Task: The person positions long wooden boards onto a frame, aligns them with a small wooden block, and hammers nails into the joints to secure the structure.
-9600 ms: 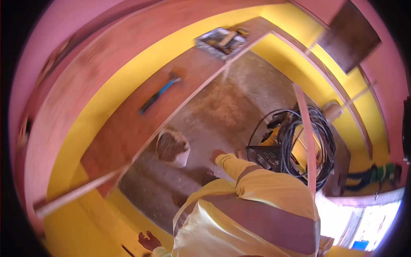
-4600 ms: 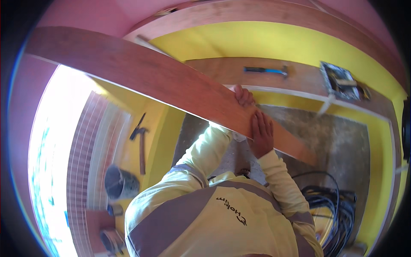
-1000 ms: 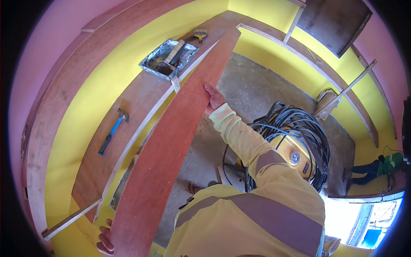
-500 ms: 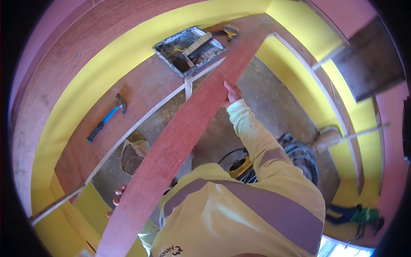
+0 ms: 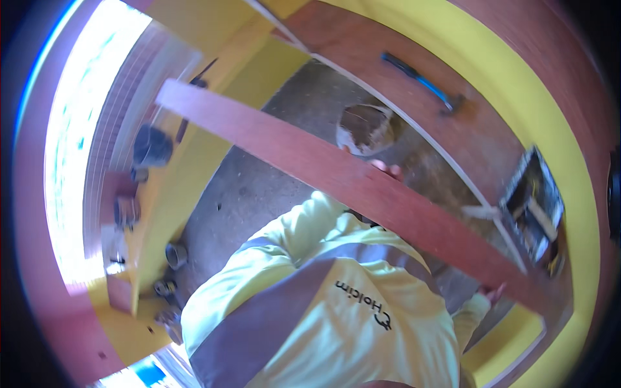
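A long reddish wooden board point(image 5: 310, 158) lies slantwise across the space in front of my chest, its left end higher in the picture. My left hand point(image 5: 388, 170) is under the board, with fingertips curled over its far edge near the middle. Farther right, my right hand point(image 5: 493, 294) grips the near edge close to the other end. The board hides most of both palms. Beyond it, a claw hammer point(image 5: 422, 83) with a blue and black handle rests on a reddish wooden shelf point(image 5: 369, 45).
A paint-stained tray point(image 5: 532, 213) with a roller sits at the right. An open sack point(image 5: 365, 128) stands on the concrete floor point(image 5: 239, 187) beyond the board. At left are a dark bucket point(image 5: 152, 146), a grey pot point(image 5: 175, 255) and a bright window point(image 5: 90, 142). A pale strip point(image 5: 446, 155) edges the shelf.
My view has swung left, bringing the window and buckets into sight. The board has turned with me and now slopes down to the right. Both hands still hold it.
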Demonstrator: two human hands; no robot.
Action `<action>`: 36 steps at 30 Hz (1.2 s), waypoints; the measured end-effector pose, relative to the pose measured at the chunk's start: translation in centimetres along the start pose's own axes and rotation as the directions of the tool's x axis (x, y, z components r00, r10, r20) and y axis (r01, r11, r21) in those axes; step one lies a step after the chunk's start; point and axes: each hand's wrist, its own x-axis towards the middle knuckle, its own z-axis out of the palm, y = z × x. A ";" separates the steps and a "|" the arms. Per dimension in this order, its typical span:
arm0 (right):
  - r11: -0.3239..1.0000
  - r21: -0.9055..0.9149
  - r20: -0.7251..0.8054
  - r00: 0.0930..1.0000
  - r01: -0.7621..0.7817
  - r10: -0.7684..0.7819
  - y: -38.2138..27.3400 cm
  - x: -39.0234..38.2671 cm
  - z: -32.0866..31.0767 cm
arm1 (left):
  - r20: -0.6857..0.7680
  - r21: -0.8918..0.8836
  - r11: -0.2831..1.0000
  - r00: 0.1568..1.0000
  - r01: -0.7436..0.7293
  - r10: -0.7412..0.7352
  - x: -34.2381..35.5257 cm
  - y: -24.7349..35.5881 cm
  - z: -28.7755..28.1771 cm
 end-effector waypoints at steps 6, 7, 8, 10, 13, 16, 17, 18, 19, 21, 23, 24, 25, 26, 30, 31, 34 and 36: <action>0.988 0.126 0.035 0.995 -0.093 0.089 0.2 -3.1 3.3 | 0.212 -0.073 0.997 0.977 0.039 -0.022 0.0 -3.6 -0.3; 0.980 0.139 0.127 0.984 -0.142 0.125 0.3 -4.5 3.8 | 0.241 -0.085 0.995 0.970 0.059 -0.037 0.3 -4.1 -0.4; 0.971 0.142 0.214 0.963 -0.194 0.161 0.6 -5.6 4.2 | 0.261 -0.093 0.993 0.964 0.072 -0.046 0.5 -4.2 -0.5; 0.969 0.153 0.217 0.963 -0.194 0.159 1.2 -6.6 5.1 | 0.293 -0.116 0.988 0.954 0.103 -0.065 0.9 -4.4 -0.5; 0.971 0.175 0.152 0.979 -0.160 0.134 1.7 -6.1 5.7 | 0.325 -0.130 0.983 0.942 0.129 -0.081 1.6 -4.5 -0.4; 0.982 0.167 0.087 0.993 -0.093 0.079 2.3 -2.3 4.0 | 0.300 -0.066 0.994 0.952 0.089 -0.066 1.4 -4.1 -2.1; 0.987 0.152 0.080 0.996 -0.057 0.045 2.3 -1.3 3.3 | 0.293 -0.049 0.996 0.954 0.081 -0.063 1.3 -3.8 -3.0; 0.988 0.148 0.071 0.997 -0.044 0.033 1.9 -1.7 3.9 | 0.245 0.051 0.999 0.969 0.005 -0.017 0.9 -3.2 -4.4; 0.999 0.034 0.011 0.999 -0.041 0.041 1.0 -3.6 6.6 | 0.198 0.151 0.986 0.979 -0.070 0.040 0.4 -2.7 -5.2; 0.997 -0.078 -0.054 0.998 -0.026 0.021 -0.2 -3.2 6.8 | 0.214 0.141 0.944 0.940 -0.298 0.265 -0.1 0.4 -5.0; 0.972 -0.119 -0.017 0.980 -0.201 0.201 -0.6 1.4 4.8 | -0.215 -0.218 0.888 0.907 -0.406 0.362 -1.3 5.1 -8.4; 0.973 -0.125 -0.011 0.981 -0.192 0.192 -0.5 1.3 5.4 | -0.211 -0.228 0.883 0.907 -0.410 0.366 -1.3 5.6 -7.4; 0.966 -0.162 -0.119 0.976 -0.202 0.184 -0.4 -0.7 7.1 | -0.394 -0.149 0.874 0.838 -0.463 0.377 -1.4 5.9 -5.1; 0.963 -0.178 -0.166 0.971 -0.203 0.174 -0.2 -1.0 7.8 | -0.555 -0.061 0.867 0.738 -0.495 0.383 -1.4 6.4 -3.7; 0.890 -0.361 -0.260 0.946 -0.280 0.192 -0.6 2.6 6.6 | -0.688 0.158 0.868 0.579 -0.470 0.438 -1.4 5.8 -3.0; 0.898 -0.251 -0.358 0.896 -0.362 0.261 -0.7 3.3 7.2 | -0.684 0.155 0.856 0.572 -0.492 0.453 -1.5 5.7 -3.0; 0.905 -0.209 -0.430 0.866 -0.369 0.254 -1.2 5.2 8.2 | -0.732 0.173 0.859 0.521 -0.482 0.439 -1.3 5.4 -2.1; 0.905 -0.315 -0.353 0.921 -0.286 0.168 -1.4 5.9 8.4 | -0.707 0.192 0.847 0.529 -0.495 0.469 -0.7 5.4 -1.1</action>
